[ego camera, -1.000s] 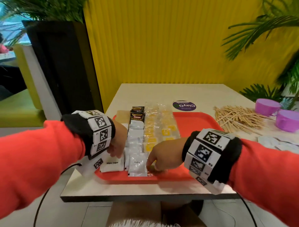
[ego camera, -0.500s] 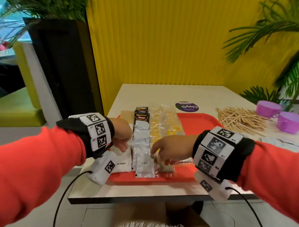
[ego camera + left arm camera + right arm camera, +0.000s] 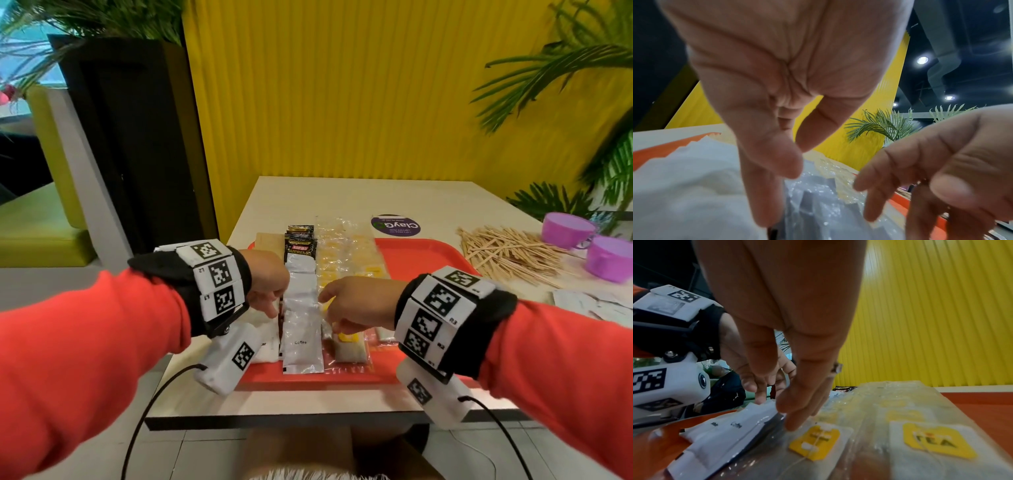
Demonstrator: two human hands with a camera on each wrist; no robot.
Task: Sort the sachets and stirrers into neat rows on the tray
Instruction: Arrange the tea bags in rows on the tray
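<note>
Silver coffee sachets (image 3: 302, 322) are lying in a row between your hands, long axis running away from you on the tray (image 3: 428, 253). Your left hand (image 3: 269, 286) and right hand (image 3: 356, 305) are flanking it, fingers straight, holding nothing.

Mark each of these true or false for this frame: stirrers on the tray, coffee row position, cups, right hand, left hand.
1. The wooden stirrers lie in rows on the red tray. False: they are piled on the table, right of the tray.
2. The silver coffee sachets run between white sugar sachets and tea bags. True.
3. Two purple cups stand beyond the stirrers. True.
4. The right hand grips a stirrer. False: its straight fingers touch the sachets.
5. The left hand is open. True.
</note>
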